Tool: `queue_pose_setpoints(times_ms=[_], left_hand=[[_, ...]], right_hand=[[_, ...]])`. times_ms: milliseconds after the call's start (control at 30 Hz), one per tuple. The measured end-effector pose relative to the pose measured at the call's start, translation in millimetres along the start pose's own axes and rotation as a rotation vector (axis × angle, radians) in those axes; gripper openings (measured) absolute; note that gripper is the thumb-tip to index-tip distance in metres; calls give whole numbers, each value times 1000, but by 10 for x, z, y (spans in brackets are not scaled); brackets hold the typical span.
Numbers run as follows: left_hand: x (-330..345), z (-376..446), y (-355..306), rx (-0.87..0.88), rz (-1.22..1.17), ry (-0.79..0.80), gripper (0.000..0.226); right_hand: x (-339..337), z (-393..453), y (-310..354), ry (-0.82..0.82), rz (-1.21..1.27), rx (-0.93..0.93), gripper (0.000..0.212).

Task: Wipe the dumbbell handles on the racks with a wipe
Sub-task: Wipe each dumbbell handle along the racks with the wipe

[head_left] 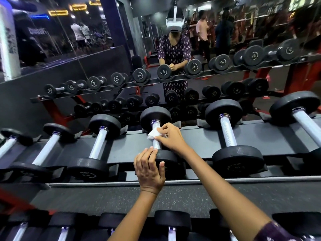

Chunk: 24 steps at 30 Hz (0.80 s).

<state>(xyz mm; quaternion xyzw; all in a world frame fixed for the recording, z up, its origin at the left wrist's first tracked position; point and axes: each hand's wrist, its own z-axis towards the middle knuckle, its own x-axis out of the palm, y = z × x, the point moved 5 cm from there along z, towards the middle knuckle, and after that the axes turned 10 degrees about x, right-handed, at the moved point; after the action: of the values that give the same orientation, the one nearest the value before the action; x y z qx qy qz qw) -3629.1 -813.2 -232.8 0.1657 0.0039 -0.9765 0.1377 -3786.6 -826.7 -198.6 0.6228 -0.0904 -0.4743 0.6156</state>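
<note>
Head view, centre of the frame: white wipe crumpled against the knurled silver handle of a black dumbbell lying on the upper tier of the rack. Pinched there by the right hand, fingers curled over the cloth and the bar, just below the far weight head. Just below, left hand laid over the near weight head of the same dumbbell, fingers fairly straight with tips at the base of the handle, thumb spread to the right across the head's rim; holding nothing, only resting on it. Both forearms bare, rising from the lower edge of the frame; patterned dark sleeve at lower right.

Further dumbbells in the same row: next one right with its handle bare, another at far right, smaller ones stepping down toward the left edge. Lower tier of dumbbells along the bottom of the frame, only the tops visible. Speckled grey floor between the tiers.

Upper half: mirror showing the rack's reflection, the person in a patterned dress wearing a white headset, and blurred figures at upper right.
</note>
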Motion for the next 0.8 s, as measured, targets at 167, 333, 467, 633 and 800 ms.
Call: queue_pose_setpoints(times_ms=[167,333,467,633,800], left_hand=[[19,-1,2,4,17,11,43],[24,-13,-2,-11,5,11,43],[17,24,-5,-3,13,24,43],[-3,4,-3,-17,9,18,43],[3,31,-20,-4,21,14,43]], right_hand=[[-58,133,202,-35,-48,-3,32],[9,37,137,-94,-77,27,36],[-127,96,169,-193,107,93,42],[-90,8,89,-113,67,176,33],[-149,121,71,-61,94,241,15]])
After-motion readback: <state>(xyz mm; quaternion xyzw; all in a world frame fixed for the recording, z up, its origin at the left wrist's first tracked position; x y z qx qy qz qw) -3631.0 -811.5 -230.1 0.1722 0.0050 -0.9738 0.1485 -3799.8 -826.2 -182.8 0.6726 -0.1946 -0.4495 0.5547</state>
